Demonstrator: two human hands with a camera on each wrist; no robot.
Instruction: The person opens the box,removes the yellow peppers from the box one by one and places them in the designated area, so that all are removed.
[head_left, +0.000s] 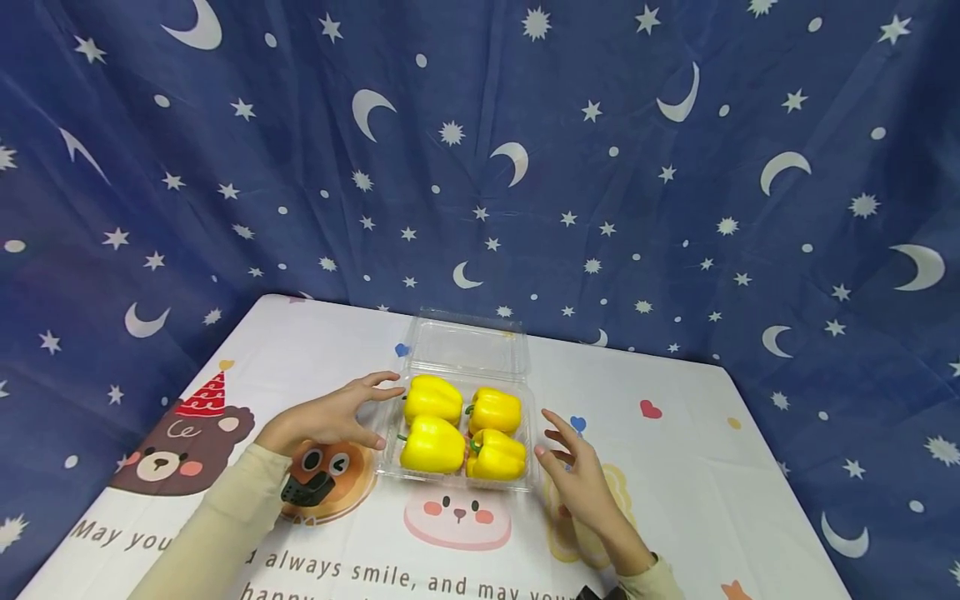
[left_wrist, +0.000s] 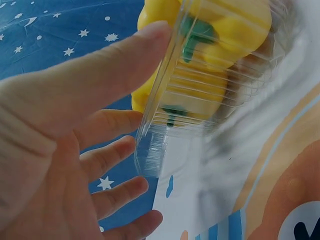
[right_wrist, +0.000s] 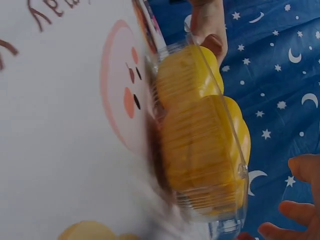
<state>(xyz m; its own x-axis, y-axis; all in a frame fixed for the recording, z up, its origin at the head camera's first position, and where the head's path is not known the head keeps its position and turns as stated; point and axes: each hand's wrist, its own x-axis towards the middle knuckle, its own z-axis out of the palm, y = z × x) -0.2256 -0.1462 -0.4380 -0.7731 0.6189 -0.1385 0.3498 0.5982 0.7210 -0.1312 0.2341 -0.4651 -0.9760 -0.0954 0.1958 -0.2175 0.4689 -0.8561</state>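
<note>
A clear plastic clamshell box (head_left: 459, 481) lies with its hinged lid (head_left: 468, 347) folded back. Several yellow bell peppers (head_left: 432, 446) with green stems sit in two rows inside its base. On the box's left side is my left hand (head_left: 333, 417), thumb and fingers spread around that edge. The left wrist view shows the thumb (left_wrist: 145, 42) right at the rim, the other fingers extended along the side. My right hand (head_left: 579, 477) is beside the right wall, its fingers loosely bent with nothing in them. Part of this hand (right_wrist: 305, 200) shows in the right wrist view.
A white tablecloth (head_left: 637, 517) printed with a bear, a pink face, hearts and lettering covers the table. Behind the table hangs a dark blue curtain (head_left: 480, 167) with moons and stars, touching its back edge. More of the curtain flanks both sides.
</note>
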